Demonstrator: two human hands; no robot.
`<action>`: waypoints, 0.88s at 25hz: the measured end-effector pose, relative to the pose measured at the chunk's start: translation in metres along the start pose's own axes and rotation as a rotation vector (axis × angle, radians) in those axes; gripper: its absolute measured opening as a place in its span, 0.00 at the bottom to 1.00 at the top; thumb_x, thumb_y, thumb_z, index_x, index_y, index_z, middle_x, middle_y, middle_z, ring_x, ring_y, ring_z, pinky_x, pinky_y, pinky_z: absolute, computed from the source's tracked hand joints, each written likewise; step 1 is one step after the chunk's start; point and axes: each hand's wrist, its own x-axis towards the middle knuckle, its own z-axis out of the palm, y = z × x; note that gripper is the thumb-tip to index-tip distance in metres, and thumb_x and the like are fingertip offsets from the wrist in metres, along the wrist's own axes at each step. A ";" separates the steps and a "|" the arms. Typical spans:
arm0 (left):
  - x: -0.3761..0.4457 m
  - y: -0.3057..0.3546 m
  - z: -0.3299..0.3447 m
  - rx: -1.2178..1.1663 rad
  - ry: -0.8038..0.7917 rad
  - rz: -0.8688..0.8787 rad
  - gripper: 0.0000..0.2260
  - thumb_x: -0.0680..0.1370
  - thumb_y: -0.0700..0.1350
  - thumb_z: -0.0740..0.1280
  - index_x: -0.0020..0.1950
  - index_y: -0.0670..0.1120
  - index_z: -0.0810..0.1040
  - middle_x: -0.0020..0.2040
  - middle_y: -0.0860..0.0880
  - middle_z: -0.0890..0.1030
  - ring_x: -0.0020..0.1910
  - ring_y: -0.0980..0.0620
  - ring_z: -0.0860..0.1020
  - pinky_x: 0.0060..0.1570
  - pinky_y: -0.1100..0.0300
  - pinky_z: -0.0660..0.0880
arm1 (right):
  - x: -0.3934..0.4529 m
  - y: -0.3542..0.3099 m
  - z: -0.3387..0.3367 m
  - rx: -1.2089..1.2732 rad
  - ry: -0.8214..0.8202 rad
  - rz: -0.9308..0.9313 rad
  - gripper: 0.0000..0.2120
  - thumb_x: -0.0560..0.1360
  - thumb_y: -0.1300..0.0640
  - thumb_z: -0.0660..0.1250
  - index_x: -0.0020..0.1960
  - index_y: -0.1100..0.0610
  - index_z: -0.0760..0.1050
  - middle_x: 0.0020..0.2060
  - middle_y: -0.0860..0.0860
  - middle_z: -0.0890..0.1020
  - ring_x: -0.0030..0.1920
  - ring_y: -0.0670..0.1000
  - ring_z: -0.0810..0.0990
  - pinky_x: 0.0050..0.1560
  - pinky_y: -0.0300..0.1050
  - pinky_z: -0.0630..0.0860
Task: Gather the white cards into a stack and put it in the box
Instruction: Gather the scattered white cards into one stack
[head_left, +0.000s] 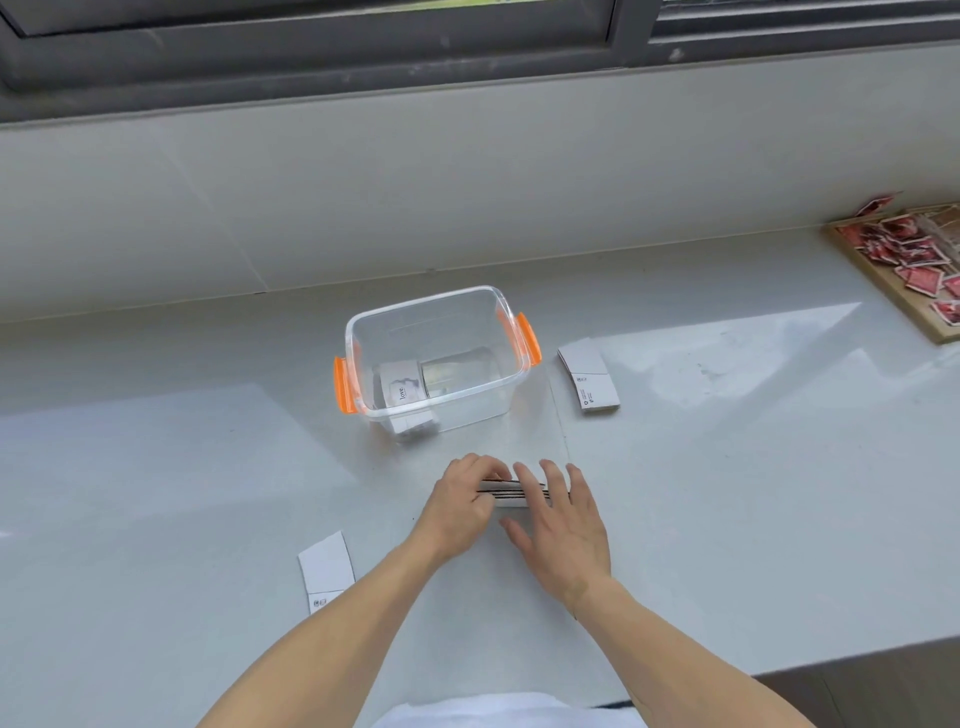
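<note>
Cards (511, 493) sit stacked between both hands: left hand (460, 501) closed on the left end, right hand (558, 525) laid flat on top, near the box (436, 358).

Clear box (511, 374), orange latches, open, upright on counter; some cards lie inside, bottom left. White card stack (511, 493) flat, just in front of box. Second pile (589, 379) right of box. Loose card (326, 569) front left, apart.

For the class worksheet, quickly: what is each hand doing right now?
Left hand: closed on the end of the card stack, holding it on the counter.
Right hand: fingers spread flat over the stack, pressing, not gripping.
</note>
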 end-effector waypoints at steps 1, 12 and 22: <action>0.000 0.005 0.003 -0.037 0.001 -0.022 0.17 0.66 0.38 0.57 0.52 0.47 0.77 0.50 0.50 0.79 0.52 0.49 0.73 0.56 0.55 0.71 | 0.002 -0.001 -0.001 -0.006 -0.020 0.003 0.27 0.77 0.42 0.60 0.72 0.51 0.65 0.69 0.56 0.70 0.70 0.64 0.65 0.71 0.58 0.64; -0.006 0.016 0.016 -0.261 0.000 -0.163 0.23 0.67 0.39 0.58 0.62 0.47 0.72 0.59 0.51 0.72 0.58 0.54 0.72 0.56 0.70 0.67 | 0.008 -0.008 -0.002 -0.049 -0.029 0.010 0.14 0.66 0.54 0.76 0.45 0.57 0.75 0.43 0.52 0.80 0.50 0.58 0.81 0.39 0.51 0.79; -0.072 -0.089 -0.083 0.699 -0.276 0.109 0.21 0.71 0.55 0.61 0.64 0.57 0.69 0.67 0.53 0.72 0.65 0.49 0.70 0.63 0.54 0.67 | 0.011 -0.007 -0.004 -0.006 0.011 -0.035 0.09 0.75 0.53 0.68 0.54 0.49 0.74 0.43 0.51 0.77 0.42 0.59 0.73 0.36 0.52 0.71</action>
